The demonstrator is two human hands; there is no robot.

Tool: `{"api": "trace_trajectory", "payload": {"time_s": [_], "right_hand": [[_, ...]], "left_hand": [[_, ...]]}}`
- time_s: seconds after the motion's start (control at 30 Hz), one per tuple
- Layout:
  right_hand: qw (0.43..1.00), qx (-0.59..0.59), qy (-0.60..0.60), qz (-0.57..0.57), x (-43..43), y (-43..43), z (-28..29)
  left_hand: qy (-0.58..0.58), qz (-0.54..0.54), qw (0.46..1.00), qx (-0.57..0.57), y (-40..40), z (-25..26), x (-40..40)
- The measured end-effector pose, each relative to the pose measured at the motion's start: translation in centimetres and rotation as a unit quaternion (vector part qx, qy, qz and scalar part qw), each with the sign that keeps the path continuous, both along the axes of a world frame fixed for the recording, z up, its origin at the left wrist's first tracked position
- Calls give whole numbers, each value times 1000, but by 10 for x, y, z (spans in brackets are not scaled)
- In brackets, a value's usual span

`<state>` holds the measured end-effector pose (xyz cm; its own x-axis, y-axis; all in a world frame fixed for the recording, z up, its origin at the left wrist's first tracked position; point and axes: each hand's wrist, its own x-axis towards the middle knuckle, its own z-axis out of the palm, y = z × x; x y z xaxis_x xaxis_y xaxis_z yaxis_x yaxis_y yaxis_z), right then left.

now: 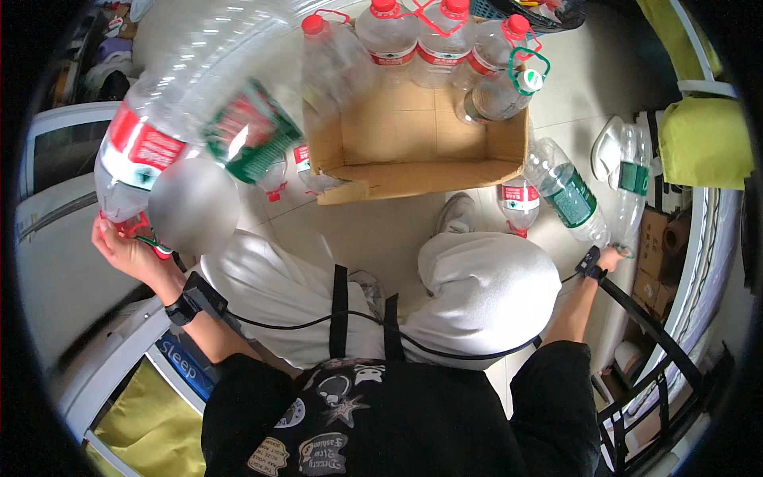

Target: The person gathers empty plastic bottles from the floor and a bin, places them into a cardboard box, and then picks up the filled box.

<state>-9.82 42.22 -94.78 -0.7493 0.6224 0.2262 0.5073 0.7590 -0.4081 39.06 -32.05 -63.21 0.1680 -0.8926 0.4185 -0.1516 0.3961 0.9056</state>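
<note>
My left hand [128,253] is closed at the capped necks of large clear plastic bottles, raised upside down at the left; one [140,143] has a red-and-white label, and a blurred one [253,131] has a green label. On the right, my right hand [613,259] is around the neck end of green-labelled plastic bottles; one [572,194] slants against the box and another [632,173] stands nearly along the right side. An open cardboard box [417,179] lies ahead, with several red-capped bottles [444,47] at its far side and a white-capped bottle with a green handle [492,98].
Red-labelled bottles [518,203] lie beside the box. A black-bag-lined basket [536,18] stands beyond it. White bed-frame posts [119,358] flank the left, black metal rails [656,352] the lower right. A white slipper [606,146] lies at right. A cable crosses my lap.
</note>
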Motion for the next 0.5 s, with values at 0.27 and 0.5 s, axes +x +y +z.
{"api": "trace_trajectory", "payload": {"time_s": [0.27,0.5], "right_hand": [[888,-440,8,-132,85,23,-94],[817,-563,-120,-35,130,-7,-114]], "left_hand": [[-74,24,989,125,-3,-143,14],[82,120,968,203,8,-271,22]]}}
